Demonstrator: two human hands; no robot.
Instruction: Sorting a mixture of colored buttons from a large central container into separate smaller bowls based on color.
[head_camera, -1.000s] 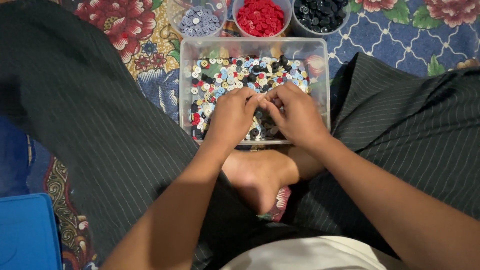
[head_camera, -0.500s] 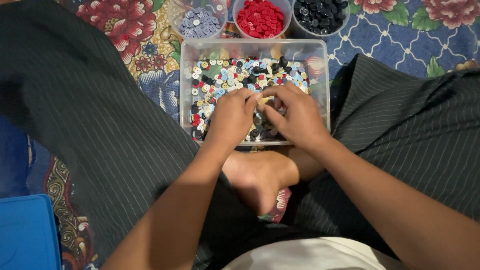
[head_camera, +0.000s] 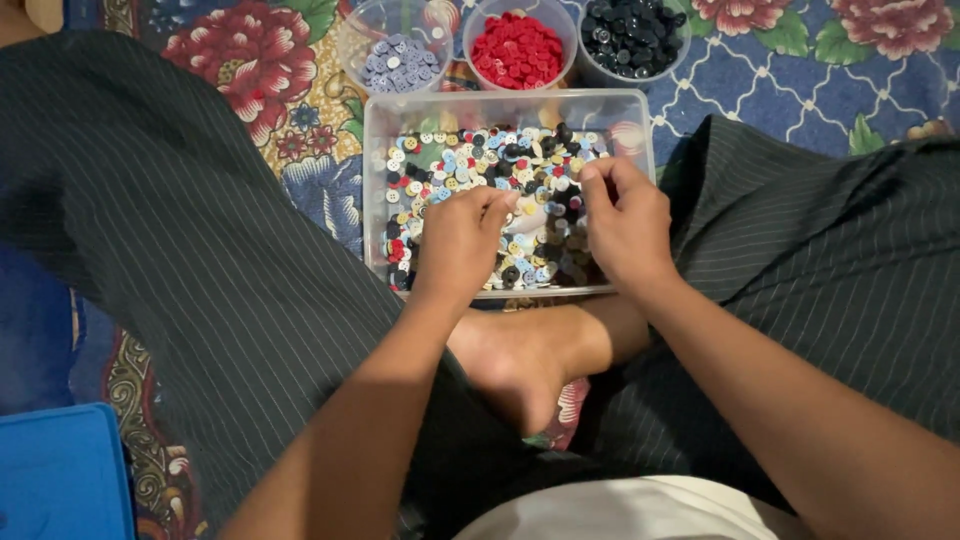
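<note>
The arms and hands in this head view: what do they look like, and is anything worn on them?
Both forearms are bare as far as the view shows: no sleeves, gloves, watch or bracelet. No rings can be seen on the left hand or the right hand. Nails look short and unpainted. The legs beside them are in dark cloth with thin pale pinstripes.

A floral carpet in blue, red and yellow covers the floor under soft light.

Soft, even indoor light, faint glare on the clear plastic tub rim, image sharp with little shadow.
</note>
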